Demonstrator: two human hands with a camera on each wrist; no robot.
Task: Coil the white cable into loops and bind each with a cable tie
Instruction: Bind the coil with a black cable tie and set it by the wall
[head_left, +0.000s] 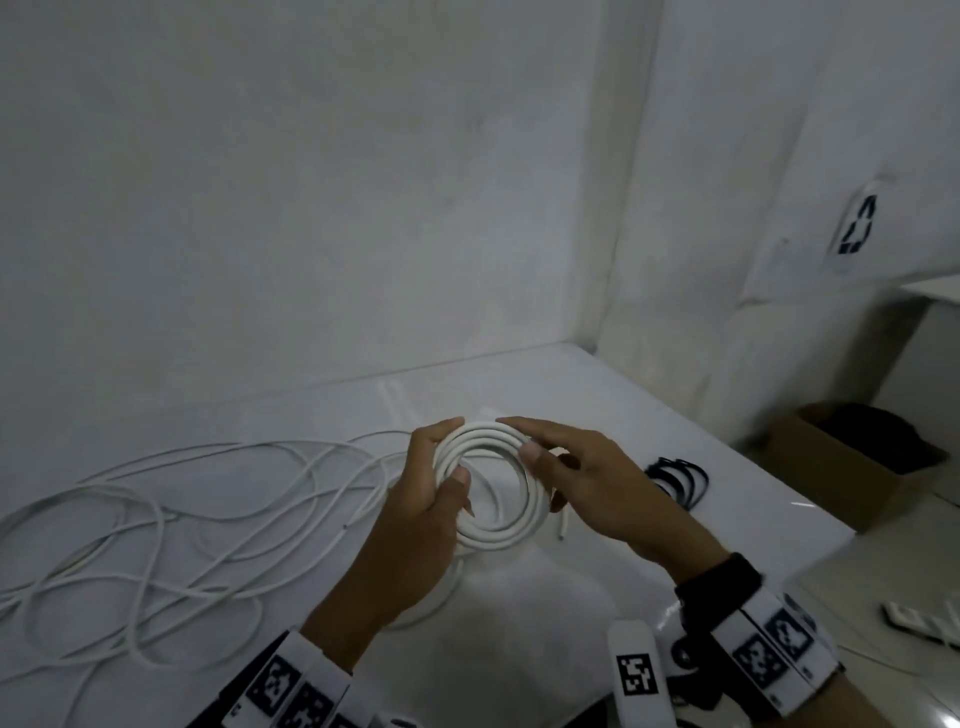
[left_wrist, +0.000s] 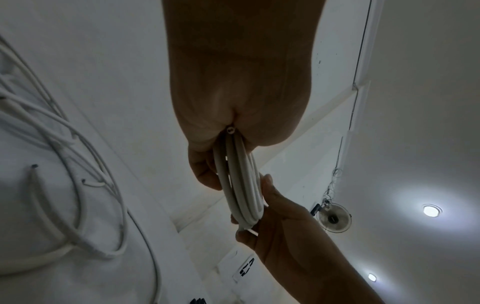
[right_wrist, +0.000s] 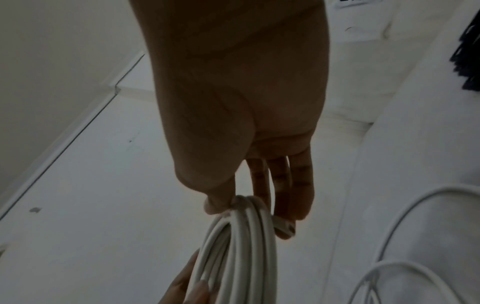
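Above the white table (head_left: 597, 395), both hands hold a coil of white cable (head_left: 491, 486) of several turns. My left hand (head_left: 448, 451) grips the coil's left side, with the thumb on top and the fingers curled behind. My right hand (head_left: 523, 439) pinches the right side between thumb and fingers. The left wrist view shows the coil (left_wrist: 241, 185) edge-on with a cut end at my palm. In the right wrist view the thumb and fingers (right_wrist: 283, 197) clamp the coil (right_wrist: 241, 246). Black cable ties (head_left: 678, 480) lie on the table just right of my right hand.
Loose white cable (head_left: 156, 519) sprawls in tangled loops over the left half of the table. A cut cable end (head_left: 563, 526) lies under the coil. An open cardboard box (head_left: 852, 462) sits on the floor to the right, and a white power strip (head_left: 924, 623) lies nearer. Walls close the back.
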